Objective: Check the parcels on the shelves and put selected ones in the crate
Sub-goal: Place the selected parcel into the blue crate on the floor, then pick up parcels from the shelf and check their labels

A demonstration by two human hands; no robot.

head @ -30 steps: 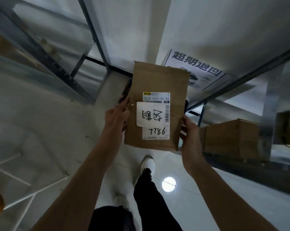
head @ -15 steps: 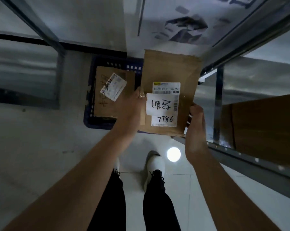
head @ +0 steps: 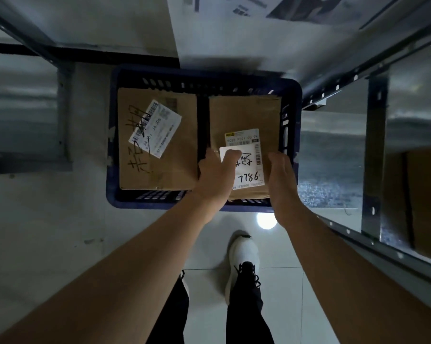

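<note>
A dark blue plastic crate [head: 291, 135] stands on the floor in front of my feet. In its left half lies a brown cardboard parcel [head: 177, 165] with a skewed white label and black handwriting. A second brown parcel [head: 244, 115], labelled "7786", sits in the right half. My left hand [head: 217, 177] grips this parcel's near left edge, thumb pressed on the white label. My right hand [head: 281, 182] lies flat along the parcel's near right edge with straight fingers and no thumb over it.
Metal shelving uprights and rails [head: 373, 155] run along the right, with a brown box [head: 422, 202] on a low shelf there. Another shelf frame [head: 63, 112] stands at the left. A white printed sign [head: 259, 11] lies beyond the crate. My white shoe [head: 244, 254] stands on glossy floor tiles.
The "7786" parcel has come down from chest height into the crate's right half. My view has tilted down over the crate, and my right hand's grip has loosened.
</note>
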